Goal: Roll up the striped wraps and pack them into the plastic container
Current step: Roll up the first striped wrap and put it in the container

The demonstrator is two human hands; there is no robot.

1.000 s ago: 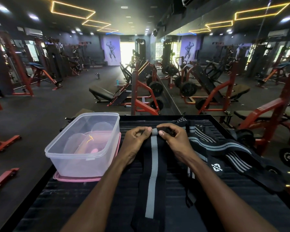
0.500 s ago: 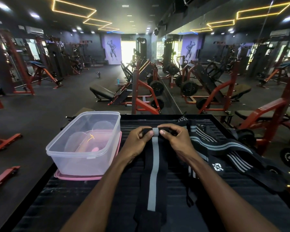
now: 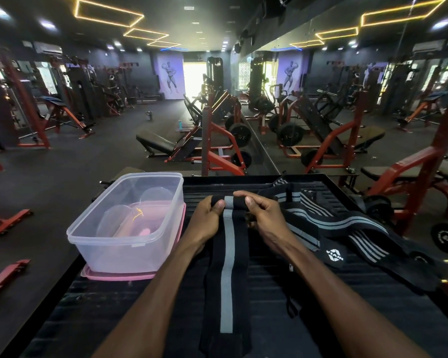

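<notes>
A black wrap with one grey stripe [image 3: 227,270] lies lengthwise on the dark ribbed platform [image 3: 347,319], its far end curled into a small roll. My left hand [image 3: 209,220] pinches the roll's left end and my right hand [image 3: 263,217] pinches its right end. To the right, more striped black wraps [image 3: 347,228] lie in a loose tangle, one showing a white logo. The clear plastic container [image 3: 130,223] stands open at the platform's left on a pink lid [image 3: 119,276]; no wrap is inside it.
The platform's raised black rim [image 3: 243,178] runs along the far side. Beyond it stand red gym frames [image 3: 217,151] and benches, with a mirror wall to the right. Open dark floor [image 3: 36,189] lies to the left of the platform.
The roll at the wrap's far end has grown thicker as both hands turn it toward me. The wrap's near tail has slid a little away from me.
</notes>
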